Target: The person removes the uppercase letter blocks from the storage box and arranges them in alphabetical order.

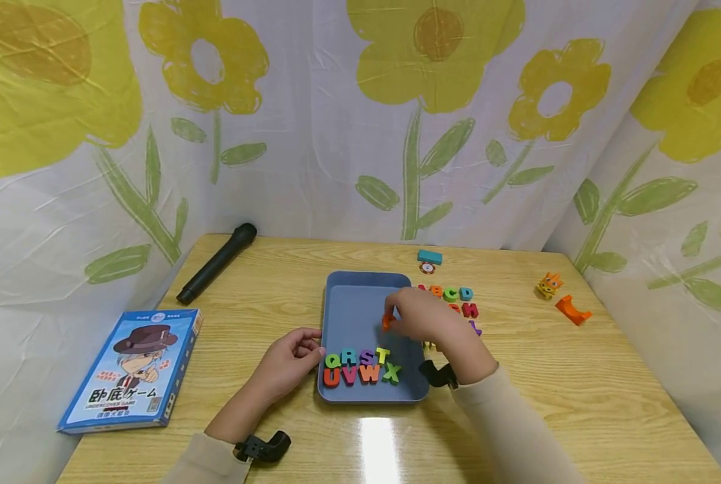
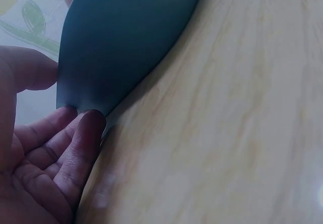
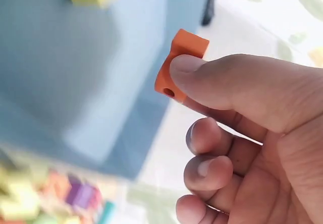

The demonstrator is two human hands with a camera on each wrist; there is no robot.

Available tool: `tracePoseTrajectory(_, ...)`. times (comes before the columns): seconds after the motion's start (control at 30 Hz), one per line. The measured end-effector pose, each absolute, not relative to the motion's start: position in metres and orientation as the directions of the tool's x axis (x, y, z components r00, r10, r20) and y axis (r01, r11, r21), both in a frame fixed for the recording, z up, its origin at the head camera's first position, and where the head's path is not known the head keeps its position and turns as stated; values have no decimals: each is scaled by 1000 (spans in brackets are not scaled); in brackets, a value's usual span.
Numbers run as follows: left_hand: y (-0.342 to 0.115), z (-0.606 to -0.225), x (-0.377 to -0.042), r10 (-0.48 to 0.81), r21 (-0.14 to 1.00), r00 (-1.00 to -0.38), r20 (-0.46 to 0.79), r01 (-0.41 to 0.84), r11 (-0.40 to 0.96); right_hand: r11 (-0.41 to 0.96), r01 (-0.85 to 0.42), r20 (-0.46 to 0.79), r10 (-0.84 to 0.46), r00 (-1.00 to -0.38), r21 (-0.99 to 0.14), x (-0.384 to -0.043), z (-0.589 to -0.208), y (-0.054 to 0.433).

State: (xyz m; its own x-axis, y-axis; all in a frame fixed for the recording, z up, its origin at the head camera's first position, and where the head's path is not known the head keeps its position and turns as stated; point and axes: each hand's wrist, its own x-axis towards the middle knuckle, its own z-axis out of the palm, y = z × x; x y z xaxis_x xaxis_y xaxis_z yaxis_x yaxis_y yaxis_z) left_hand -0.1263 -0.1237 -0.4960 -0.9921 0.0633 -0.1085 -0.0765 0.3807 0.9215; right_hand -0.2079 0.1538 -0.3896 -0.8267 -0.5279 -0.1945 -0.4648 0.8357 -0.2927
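Note:
A blue-grey tray (image 1: 348, 278) stands on the table. In its near part lie two rows of coloured toy letters, among them a red U (image 1: 332, 378) and a green X (image 1: 392, 373). My left hand (image 1: 290, 363) holds the tray's left side, thumb and fingertips at its wall (image 2: 121, 27) in the left wrist view. Over the tray's right part, my right hand (image 1: 423, 316) pinches an orange toy letter (image 3: 187, 42) between thumb and index finger. The other fingers curl loosely below. The thumb hides part of that letter's shape.
More toy letters, including a blue D (image 1: 465, 294), lie right of the tray, partly behind my right hand. A teal block (image 1: 429, 257) and a round chip (image 1: 427, 268) lie beyond. Left are a microphone (image 1: 218, 262) and game box (image 1: 133, 370); right, a figurine (image 1: 549, 285) and orange arch (image 1: 573, 310).

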Motion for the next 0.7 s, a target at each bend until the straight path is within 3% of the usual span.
tracePoseTrajectory(0.3, -123, -498, -128, 65, 916, -992, -107, -73, 395, 867, -398, -114, -447, -887, -301, -203, -367, 227)
tracePoseTrajectory(0.7, -123, -498, -129, 71, 907, -991, -112, -73, 415, 911, -246, -180, -316, -931, -331, -180, -400, 309)
